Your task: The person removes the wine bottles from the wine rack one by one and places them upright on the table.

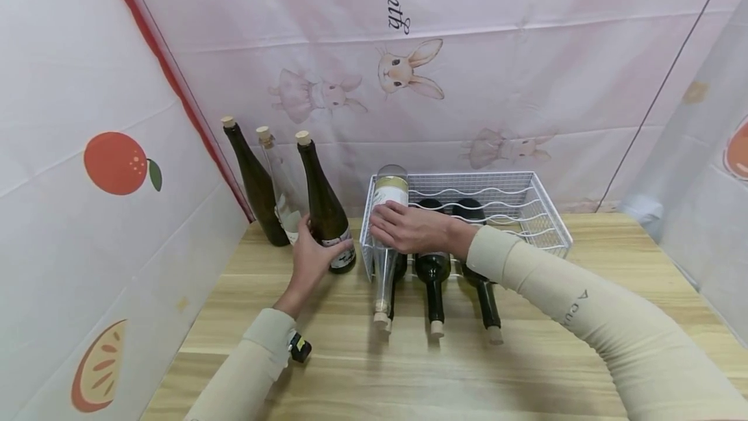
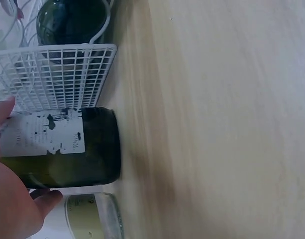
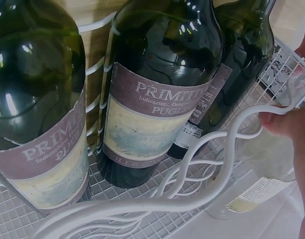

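My left hand (image 1: 312,258) holds the lower part of an upright dark green wine bottle (image 1: 323,206) with a cork in its mouth. In the left wrist view, thumb and fingers lie on opposite sides of that bottle (image 2: 100,144). With my right hand (image 1: 415,229) I grip a clear glass bottle (image 1: 384,281) around its labelled body. It lies in the white wire rack (image 1: 552,216), neck toward me, above a dark bottle it partly hides. The right wrist view shows the clear bottle's label (image 3: 262,191) below my hand (image 3: 297,134).
Two more corked bottles stand at the back left: a dark one (image 1: 254,187) and a clear one (image 1: 283,180). Beside my right hand, dark bottles (image 1: 434,270) (image 1: 485,297) lie in the rack, corks toward me. A printed curtain (image 1: 502,96) hangs behind the wooden table (image 1: 350,369).
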The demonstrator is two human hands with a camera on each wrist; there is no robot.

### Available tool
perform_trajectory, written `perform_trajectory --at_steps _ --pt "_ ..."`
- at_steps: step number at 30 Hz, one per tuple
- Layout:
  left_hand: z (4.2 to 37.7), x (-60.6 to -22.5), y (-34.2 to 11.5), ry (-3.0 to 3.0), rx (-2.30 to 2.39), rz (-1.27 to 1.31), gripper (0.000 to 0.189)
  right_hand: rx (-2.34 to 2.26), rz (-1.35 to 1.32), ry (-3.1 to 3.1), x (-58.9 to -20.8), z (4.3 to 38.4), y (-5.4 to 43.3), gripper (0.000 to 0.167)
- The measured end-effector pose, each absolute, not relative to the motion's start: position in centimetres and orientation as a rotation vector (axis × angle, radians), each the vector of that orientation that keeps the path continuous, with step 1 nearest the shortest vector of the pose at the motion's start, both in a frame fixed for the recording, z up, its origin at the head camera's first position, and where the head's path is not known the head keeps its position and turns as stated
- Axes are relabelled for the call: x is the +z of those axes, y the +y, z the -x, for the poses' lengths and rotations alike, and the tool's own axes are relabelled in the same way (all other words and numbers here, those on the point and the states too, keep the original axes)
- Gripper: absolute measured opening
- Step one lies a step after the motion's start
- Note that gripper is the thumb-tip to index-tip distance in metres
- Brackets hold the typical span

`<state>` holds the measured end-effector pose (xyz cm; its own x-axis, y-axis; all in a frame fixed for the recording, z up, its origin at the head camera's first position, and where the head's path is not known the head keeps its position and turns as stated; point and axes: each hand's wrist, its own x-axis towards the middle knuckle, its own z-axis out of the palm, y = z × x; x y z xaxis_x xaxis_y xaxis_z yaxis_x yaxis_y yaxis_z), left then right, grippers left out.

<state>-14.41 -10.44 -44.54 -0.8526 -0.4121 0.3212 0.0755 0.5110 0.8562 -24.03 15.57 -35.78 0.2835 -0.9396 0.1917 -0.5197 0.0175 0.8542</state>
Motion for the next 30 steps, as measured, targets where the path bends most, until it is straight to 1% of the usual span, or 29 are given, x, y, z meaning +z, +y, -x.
perform_trajectory --at_steps 7,15,24,30 --pt "13.7 -44.0 -10.3 -2.237 -1.373 -0.205 0.109 -0.563 -1.633 -1.393 -35.3 23.8 16.0 0.035" --pt "12.6 -43.7 -10.6 -2.179 -1.35 -0.144 0.107 -0.487 -1.617 -1.404 -33.8 23.7 16.3 0.036" --pt "11.5 -43.3 -10.5 -2.145 -1.11 -0.083 0.101 -0.484 -1.612 -1.469 -32.2 23.1 17.1 0.041" --pt "11.3 -42.9 -10.5 -2.072 -0.955 0.051 0.103 -0.432 -1.598 -1.532 -30.9 22.7 17.3 0.044"
